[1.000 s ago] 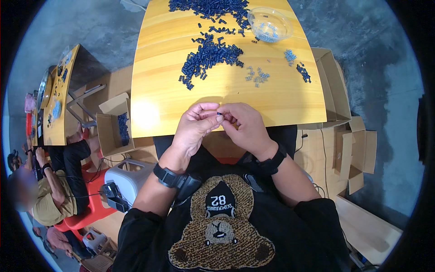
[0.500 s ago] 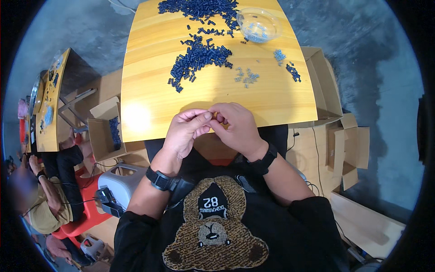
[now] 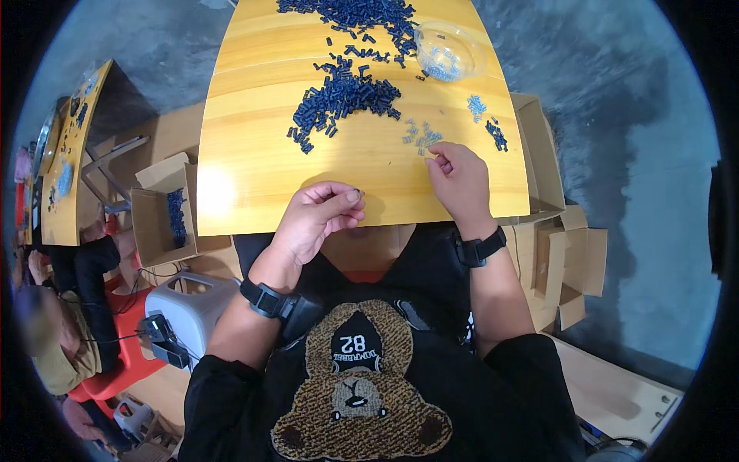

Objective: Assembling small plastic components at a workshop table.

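Observation:
My left hand point(image 3: 325, 209) is at the table's near edge, thumb and forefinger pinched on a small dark piece point(image 3: 361, 192) that barely shows. Over on the right, my right hand point(image 3: 462, 183) reaches forward, its fingertips pressed together at the near side of a loose group of small clear pieces point(image 3: 419, 135). Whatever sits between those fingertips is hidden. Beyond my left hand lies a spread pile of small dark blue cylindrical pieces point(image 3: 339, 100).
A larger dark pile point(image 3: 350, 14) and a clear round bowl point(image 3: 462, 58) with small pieces stand farther back. Small light-blue pieces point(image 3: 476, 106) and dark pieces point(image 3: 496, 135) lie at right. Cardboard boxes point(image 3: 158, 223) flank the wooden table point(image 3: 254, 154). A person point(image 3: 65, 339) sits at left.
My right hand has parted from the left and moved right and forward to the clear pieces. The left hand stays near the table edge, still pinching. The whole view has shifted slightly.

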Demonstrator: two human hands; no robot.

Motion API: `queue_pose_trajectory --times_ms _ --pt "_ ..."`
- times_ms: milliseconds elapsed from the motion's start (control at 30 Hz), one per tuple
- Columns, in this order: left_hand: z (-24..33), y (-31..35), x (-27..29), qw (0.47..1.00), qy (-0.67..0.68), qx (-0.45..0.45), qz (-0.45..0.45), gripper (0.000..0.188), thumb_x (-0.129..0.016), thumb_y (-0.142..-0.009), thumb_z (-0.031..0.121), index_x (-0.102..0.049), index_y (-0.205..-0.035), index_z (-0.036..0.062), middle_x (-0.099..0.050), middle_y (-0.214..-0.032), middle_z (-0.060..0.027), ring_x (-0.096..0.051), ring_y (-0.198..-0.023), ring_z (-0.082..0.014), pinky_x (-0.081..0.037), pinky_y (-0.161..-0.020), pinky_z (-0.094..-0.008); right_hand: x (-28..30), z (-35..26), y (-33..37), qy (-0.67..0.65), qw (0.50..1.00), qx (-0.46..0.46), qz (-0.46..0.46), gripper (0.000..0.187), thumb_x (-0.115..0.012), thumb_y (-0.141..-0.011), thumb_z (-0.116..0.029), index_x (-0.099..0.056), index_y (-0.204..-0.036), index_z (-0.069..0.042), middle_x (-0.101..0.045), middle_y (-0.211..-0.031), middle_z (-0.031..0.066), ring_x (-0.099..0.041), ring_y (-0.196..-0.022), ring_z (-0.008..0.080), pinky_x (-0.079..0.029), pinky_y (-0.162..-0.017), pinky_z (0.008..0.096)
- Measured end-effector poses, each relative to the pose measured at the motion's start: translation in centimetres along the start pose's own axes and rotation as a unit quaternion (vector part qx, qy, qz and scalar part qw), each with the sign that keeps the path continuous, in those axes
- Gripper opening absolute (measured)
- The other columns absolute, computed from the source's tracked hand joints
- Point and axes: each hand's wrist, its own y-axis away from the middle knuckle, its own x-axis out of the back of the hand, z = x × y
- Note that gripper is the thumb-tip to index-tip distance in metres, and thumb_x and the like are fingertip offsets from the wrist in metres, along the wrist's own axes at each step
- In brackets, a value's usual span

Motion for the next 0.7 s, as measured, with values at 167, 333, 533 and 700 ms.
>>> queue_pose_trajectory --times_ms 167,333,533,700 --pt "0.1 -0.3 0.5 1.0 0.005 0.015 -0.015 0.011 -0.061 -0.084 0.008 -0.06 -0.091 0.0009 -0.063 -0.084 -0.0078 -0.062 -0.073 -0.0165 -0.051 -0.064 -0.0256 -0.8 0.1 -0.4 0.051 0.998 -0.008 -0.021 0.005 -0.059 -0.073 -0.008 -0.061 -0.076 -0.004 -0.059 -0.071 0.0129 -0.057 -0.068 0.0304 -0.046 -0.061 0.0379" --pt "0.1 -0.3 0.7 0.999 0.003 0.026 -0.019 0.011 -0.061 -0.084 0.01 -0.06 -0.091 0.0008 -0.063 -0.084 -0.0083 -0.062 -0.074 -0.0166 -0.05 -0.064 -0.0255 -1.3 0.1 -0.8 0.064 0.998 0.008 0.012 0.005 -0.058 -0.072 -0.007 -0.061 -0.074 -0.003 -0.059 -0.071 0.014 -0.057 -0.069 0.0312 -0.046 -0.062 0.0384" --pt "0.2 -0.4 0.7 0.999 -0.013 0.032 -0.022 0.012 -0.06 -0.085 0.01 -0.06 -0.092 0.0007 -0.063 -0.083 -0.0088 -0.062 -0.074 -0.0169 -0.05 -0.064 -0.0261 -1.8 0.3 -1.1 0.076 0.997 0.014 0.015 0.004 -0.059 -0.072 -0.006 -0.061 -0.073 -0.003 -0.059 -0.071 0.0143 -0.058 -0.07 0.0317 -0.047 -0.063 0.0383" --pt "0.3 -0.4 0.7 0.999 -0.01 0.033 -0.024 0.012 -0.06 -0.085 0.011 -0.06 -0.091 0.0007 -0.063 -0.083 -0.0089 -0.062 -0.073 -0.0169 -0.05 -0.064 -0.026 -1.8 0.1 -1.2 0.079 0.997 0.013 0.009 0.003 -0.059 -0.071 -0.005 -0.061 -0.073 -0.003 -0.059 -0.071 0.0145 -0.057 -0.069 0.032 -0.047 -0.062 0.0383"
